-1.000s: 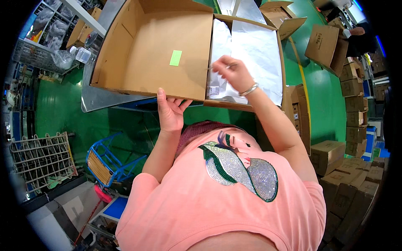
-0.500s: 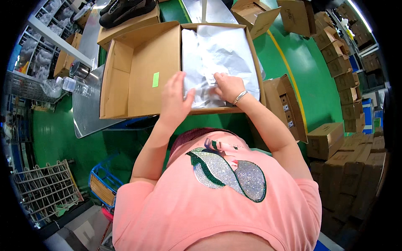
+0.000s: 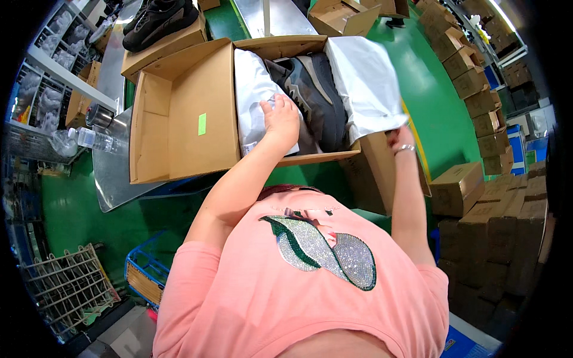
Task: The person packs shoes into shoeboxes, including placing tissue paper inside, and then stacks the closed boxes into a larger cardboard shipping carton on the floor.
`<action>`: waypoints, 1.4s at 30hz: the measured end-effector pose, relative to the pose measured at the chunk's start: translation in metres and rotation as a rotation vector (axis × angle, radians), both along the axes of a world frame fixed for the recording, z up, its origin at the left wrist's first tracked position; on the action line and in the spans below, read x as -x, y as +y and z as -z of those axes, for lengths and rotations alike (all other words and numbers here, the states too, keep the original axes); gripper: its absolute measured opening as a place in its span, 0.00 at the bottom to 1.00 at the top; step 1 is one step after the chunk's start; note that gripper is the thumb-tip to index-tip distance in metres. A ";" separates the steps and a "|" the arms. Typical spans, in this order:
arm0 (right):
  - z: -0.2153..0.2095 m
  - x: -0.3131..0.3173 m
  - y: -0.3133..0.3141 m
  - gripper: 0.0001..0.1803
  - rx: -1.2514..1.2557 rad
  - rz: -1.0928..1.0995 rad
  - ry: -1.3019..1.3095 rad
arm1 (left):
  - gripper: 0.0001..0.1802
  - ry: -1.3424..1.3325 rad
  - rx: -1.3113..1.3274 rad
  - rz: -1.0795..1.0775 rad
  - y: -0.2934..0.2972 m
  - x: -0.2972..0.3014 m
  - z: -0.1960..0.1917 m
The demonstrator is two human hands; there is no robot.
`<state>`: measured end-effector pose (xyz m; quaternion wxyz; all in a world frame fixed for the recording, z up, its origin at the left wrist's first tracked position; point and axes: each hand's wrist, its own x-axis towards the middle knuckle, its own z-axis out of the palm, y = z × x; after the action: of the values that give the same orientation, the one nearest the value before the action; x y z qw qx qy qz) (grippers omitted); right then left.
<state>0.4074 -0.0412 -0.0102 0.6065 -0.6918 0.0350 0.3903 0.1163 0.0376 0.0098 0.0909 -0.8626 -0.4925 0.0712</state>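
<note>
An open cardboard shoe box (image 3: 179, 128) lies in front of me with its lid flap folded out to the left. Inside, a dark grey shoe (image 3: 316, 95) lies between two sheets of white wrapping paper. My left hand (image 3: 280, 119) presses flat on the left sheet (image 3: 253, 89), next to the shoe. My right hand (image 3: 399, 138) grips the lower edge of the right sheet (image 3: 364, 83) and holds it pulled out over the box's right rim.
A metal table (image 3: 113, 179) carries the box. A second box with black shoes (image 3: 152, 24) on it stands at the back left, a plastic bottle (image 3: 89, 138) to its left. Stacked cardboard cartons (image 3: 495, 197) fill the right. A wire rack (image 3: 65, 286) and blue crate (image 3: 143, 274) sit low left.
The white paper that covered the box has been parted, and the dark shoe now shows. My right hand moved right, pulling one sheet over the rim. My left hand stays on the left sheet.
</note>
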 end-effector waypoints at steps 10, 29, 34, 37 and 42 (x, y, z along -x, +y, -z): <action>-0.006 0.116 -0.052 0.30 -0.057 -0.563 -0.052 | 0.06 -2.215 0.407 -0.583 0.026 0.057 -0.011; -0.021 0.108 0.026 0.06 -0.011 -0.877 -0.170 | 0.33 -1.252 -0.167 -1.039 -0.072 0.342 0.005; -0.012 0.117 0.102 0.07 -0.072 -0.991 -0.225 | 0.20 -1.834 0.443 -1.193 -0.144 0.357 0.019; -0.029 0.152 0.148 0.07 -0.141 -1.066 -0.237 | 0.18 -1.881 0.557 -1.438 -0.188 0.350 0.036; -0.025 0.218 0.214 0.31 -0.315 -1.111 -0.604 | 0.16 -2.218 0.239 -1.472 -0.222 0.263 0.053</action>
<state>0.1891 0.1730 0.0151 0.3917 -0.5887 -0.5576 0.4348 -0.1465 -0.1846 -0.0427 -0.4896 -0.0020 -0.6436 -0.5883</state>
